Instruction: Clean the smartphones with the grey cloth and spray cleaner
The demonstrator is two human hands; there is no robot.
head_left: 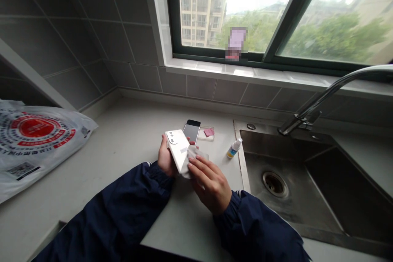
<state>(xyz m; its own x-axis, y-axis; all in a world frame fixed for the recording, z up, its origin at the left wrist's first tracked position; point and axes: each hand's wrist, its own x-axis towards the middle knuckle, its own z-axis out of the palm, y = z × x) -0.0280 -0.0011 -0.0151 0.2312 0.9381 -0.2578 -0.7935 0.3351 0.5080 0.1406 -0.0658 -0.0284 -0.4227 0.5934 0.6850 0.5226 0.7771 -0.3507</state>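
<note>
A white smartphone (177,147) lies in my left hand (166,156), back side up with its camera lenses at the top left. My left fingers wrap round beneath it and partly show at its far edge. With my right hand (211,182) I press a thin pale wipe (193,156) against the phone's lower right part. Behind it, a second phone (193,127) with a dark screen rests on the counter. Beside that lies a clear phone case (210,137) with a small folded pink cloth (209,132) on it. A small white spray bottle (235,148) stands right of my hands.
The pale counter (132,131) runs under the window. A steel sink (294,196) with a chrome faucet (307,108) is on the right. At the left lies a white plastic bag (64,131) with red print. A pixelated item (237,43) stands near the window frame.
</note>
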